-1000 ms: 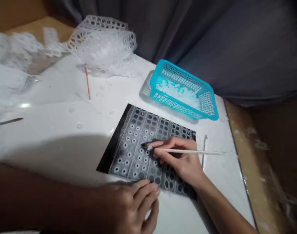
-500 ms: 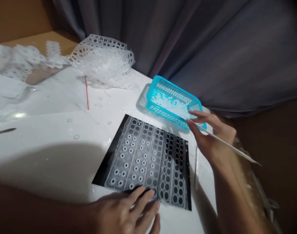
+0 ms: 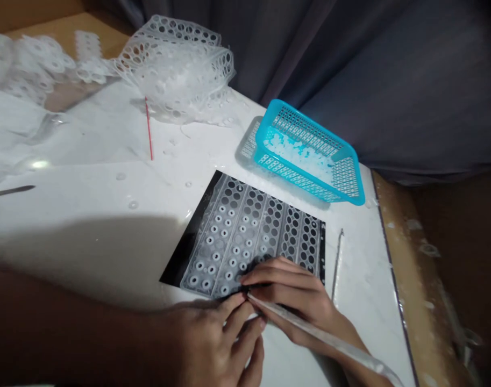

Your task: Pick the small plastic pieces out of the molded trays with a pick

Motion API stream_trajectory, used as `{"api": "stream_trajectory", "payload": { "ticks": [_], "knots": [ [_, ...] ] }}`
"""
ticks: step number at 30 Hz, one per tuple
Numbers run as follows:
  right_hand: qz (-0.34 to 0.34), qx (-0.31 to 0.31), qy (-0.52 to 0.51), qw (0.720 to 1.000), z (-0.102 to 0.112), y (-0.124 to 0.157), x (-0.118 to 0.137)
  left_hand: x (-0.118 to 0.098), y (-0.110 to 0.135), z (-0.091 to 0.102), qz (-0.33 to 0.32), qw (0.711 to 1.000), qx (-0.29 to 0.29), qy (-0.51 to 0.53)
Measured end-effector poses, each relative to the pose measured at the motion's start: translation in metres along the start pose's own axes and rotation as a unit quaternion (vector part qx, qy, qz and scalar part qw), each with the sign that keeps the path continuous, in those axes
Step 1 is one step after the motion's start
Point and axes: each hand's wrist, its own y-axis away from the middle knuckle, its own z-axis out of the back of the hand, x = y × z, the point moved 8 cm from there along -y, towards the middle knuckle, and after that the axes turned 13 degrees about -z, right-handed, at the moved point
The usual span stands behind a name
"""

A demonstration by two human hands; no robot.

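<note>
A black sheet [image 3: 180,263] lies on the white table [image 3: 87,215], covered by a translucent perforated strip sheet [image 3: 245,231] with rows of round holes, many filled with small white rings. My right hand [image 3: 293,301] rests on the sheet's near edge, fingers closed round a thin white stick [image 3: 321,336] whose tip touches the sheet. My left hand [image 3: 216,338] lies flat on the table at the sheet's near edge, fingers stretched, touching the right fingers.
A turquoise plastic basket [image 3: 346,177] holding small white pieces stands behind the sheet. Heaped white perforated lace [image 3: 176,70] lies at the back left, a red stick [image 3: 149,131] beside it. A metal pin [image 3: 336,263] lies right of the sheet. The table's right edge [image 3: 390,252] is close.
My right hand has come back from the turquoise basket with the stick and now sits low on the sheet's near edge, next to my left hand. The left hand has barely moved.
</note>
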Motion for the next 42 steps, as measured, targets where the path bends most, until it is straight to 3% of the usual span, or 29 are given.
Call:
{"api": "stream_trajectory", "payload": {
  "ticks": [4,10,19,29,33,38,42],
  "knots": [
    [0.003,-0.014,0.003,1.000,0.000,0.004,0.001,0.002,-0.002,0.004,-0.046,0.999,0.015,-0.006],
    [0.014,-0.025,0.031,0.999,-0.002,0.005,0.005,0.002,-0.002,0.004,-0.059,0.998,0.028,0.004],
    [-0.033,0.013,0.114,0.993,0.002,-0.004,0.021,0.001,-0.005,0.004,-0.058,0.998,0.032,0.025],
    [0.087,0.026,0.270,0.959,-0.013,0.003,0.037,0.006,-0.007,0.006,0.009,1.000,0.005,0.009],
    [0.075,-0.016,0.230,0.970,-0.009,0.005,0.025,0.003,-0.008,0.002,0.023,1.000,-0.001,0.014],
    [0.114,-0.095,0.186,0.971,-0.010,0.014,0.008,0.006,-0.001,-0.006,0.149,0.988,-0.033,0.003],
    [0.074,-0.140,0.141,0.977,-0.007,0.010,0.000,-0.002,-0.001,-0.009,0.100,0.994,-0.019,0.031]
  ]
}}
